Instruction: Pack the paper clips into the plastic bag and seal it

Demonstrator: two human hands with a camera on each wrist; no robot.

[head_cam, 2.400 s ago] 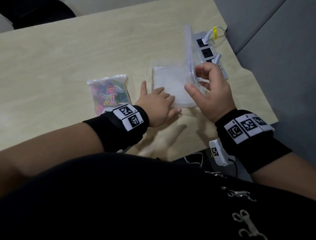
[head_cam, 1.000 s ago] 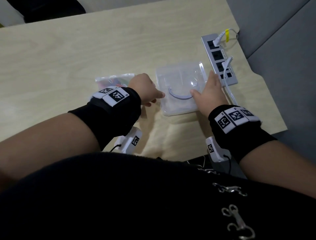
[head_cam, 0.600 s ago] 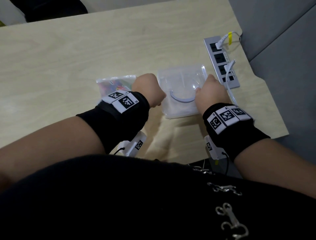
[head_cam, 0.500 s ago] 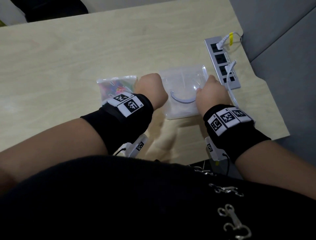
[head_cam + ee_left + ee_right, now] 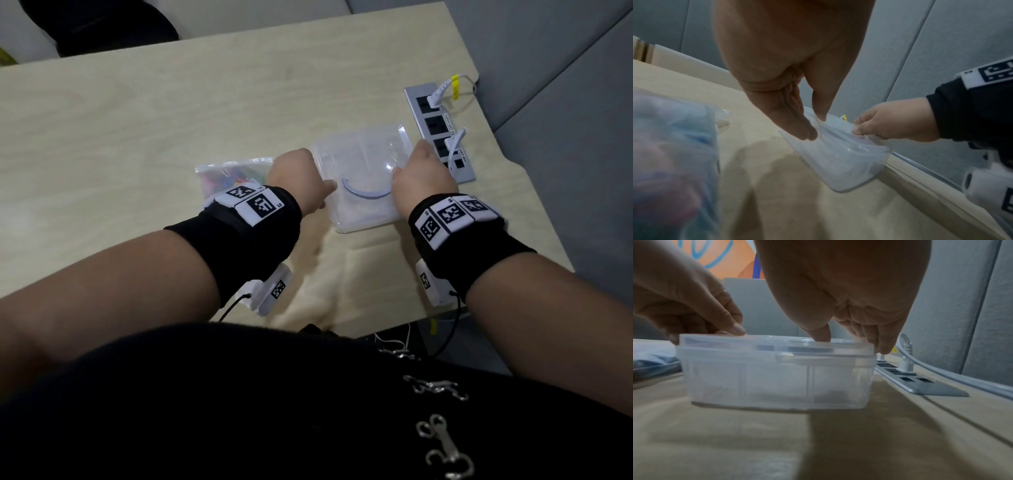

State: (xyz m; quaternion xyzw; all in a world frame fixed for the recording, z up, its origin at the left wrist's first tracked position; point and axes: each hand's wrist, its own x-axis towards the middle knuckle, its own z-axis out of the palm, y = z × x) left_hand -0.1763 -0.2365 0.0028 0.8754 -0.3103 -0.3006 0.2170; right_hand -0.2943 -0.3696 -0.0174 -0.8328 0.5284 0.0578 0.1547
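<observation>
A clear plastic bag [image 5: 233,171] with coloured paper clips inside lies flat on the table, left of a clear plastic box [image 5: 363,192] with its lid on. My left hand [image 5: 308,185] holds the box's left rim, thumb on the lid and fingers down the side. My right hand [image 5: 407,171] grips the right rim the same way. The left wrist view shows my left hand [image 5: 815,126] on the box [image 5: 838,159], with the blurred bag [image 5: 670,146] close by. In the right wrist view, my right hand [image 5: 853,344] pinches the box [image 5: 777,378].
A grey power strip [image 5: 442,130] with white plugs and cables lies just right of the box, near the table's right edge [image 5: 534,205]. The wooden table [image 5: 171,102] stretches far to the left and back. A grey wall stands behind it.
My right hand held the lid upright; the lid now lies on the box. My left hand left the box's inside, and both hands took hold of the box's sides.
</observation>
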